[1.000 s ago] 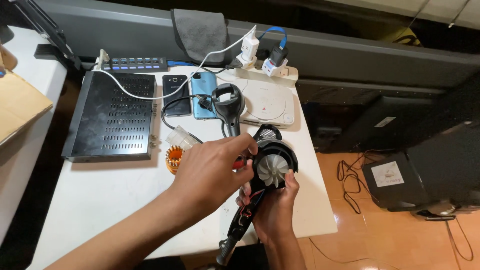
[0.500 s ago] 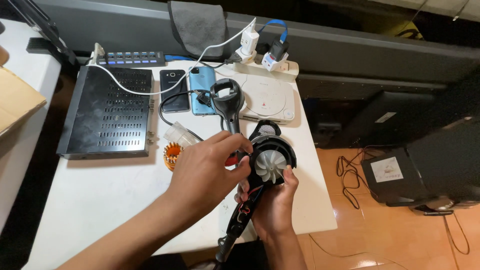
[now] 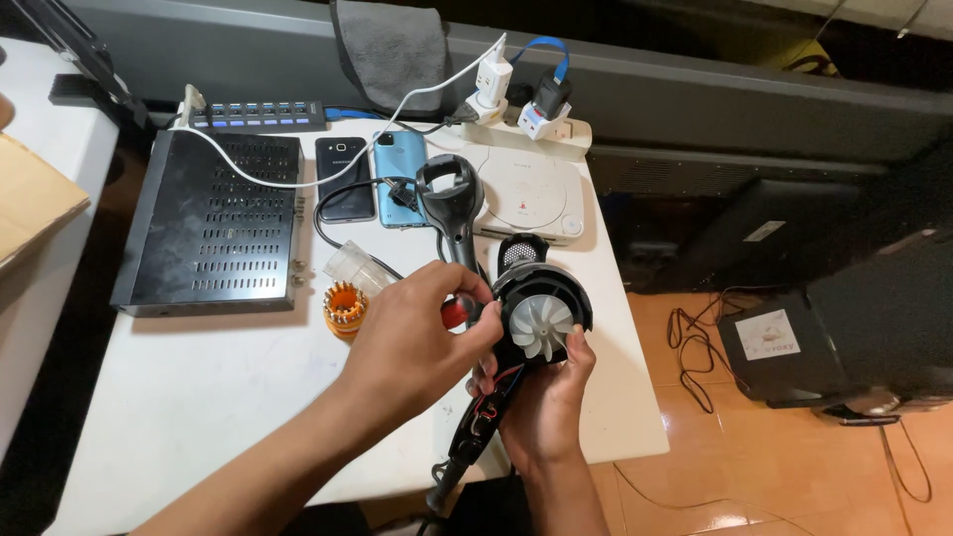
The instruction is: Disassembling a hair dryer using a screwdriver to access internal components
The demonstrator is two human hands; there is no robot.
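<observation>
My right hand (image 3: 546, 397) grips an opened black hair dryer (image 3: 541, 318) from below, its white fan wheel facing up and red wires showing along the handle. My left hand (image 3: 412, 342) is closed on a small screwdriver with a red handle (image 3: 454, 314), its tip at the dryer's housing beside the fan. A detached black shell half of the dryer (image 3: 450, 203) lies on the white table (image 3: 199, 397) just behind my hands.
On the table stand a black vented box (image 3: 213, 223), two phones (image 3: 372, 179), a grey game console (image 3: 531, 194), an orange bit holder (image 3: 346, 308) and a clear cap. A power strip with chargers sits at the back. Dark equipment and cables lie on the floor at right.
Both hands with the dryer have stayed together over the table's right part; the view has shifted slightly. My left hand has kept the screwdriver at the housing.
</observation>
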